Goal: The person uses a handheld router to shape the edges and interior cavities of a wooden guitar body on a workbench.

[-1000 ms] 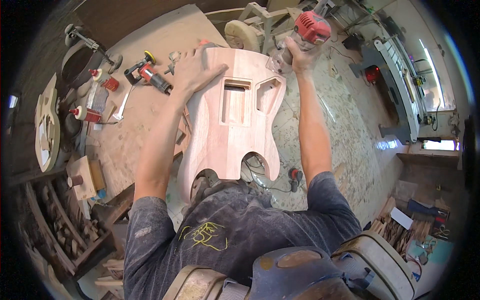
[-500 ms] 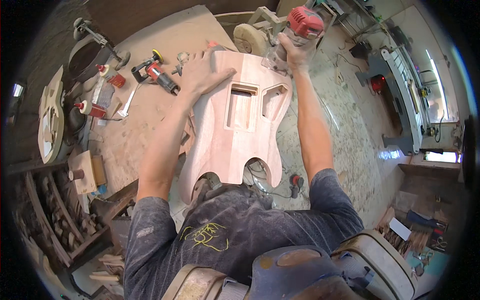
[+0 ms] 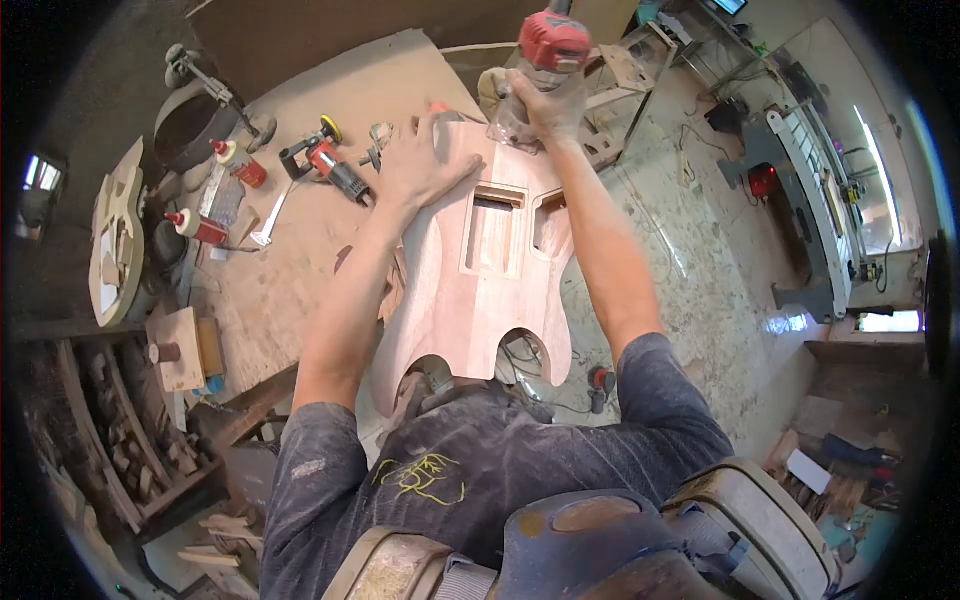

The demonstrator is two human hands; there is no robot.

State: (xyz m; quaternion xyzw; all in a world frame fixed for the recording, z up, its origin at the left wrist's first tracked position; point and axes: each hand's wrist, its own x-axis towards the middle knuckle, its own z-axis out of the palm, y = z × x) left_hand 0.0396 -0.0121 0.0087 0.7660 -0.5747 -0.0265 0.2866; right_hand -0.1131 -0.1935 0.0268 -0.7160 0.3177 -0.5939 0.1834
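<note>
1 pinkish wooden guitar body (image 3: 470,305), 2 recessed cavities (image 3: 495,235), 2 horns (image 3: 557,358)

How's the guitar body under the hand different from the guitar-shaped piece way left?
The guitar body is pinkish; the guitar-shaped piece is pale yellow. The guitar body looks bigger here than the guitar-shaped piece. The left hand rests on the guitar body; no hand touches the guitar-shaped piece. Both have curvy outlines.

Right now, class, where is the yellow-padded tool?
In the head view's left half, the yellow-padded tool lies on the bench between the left hand and two bottles.
</note>
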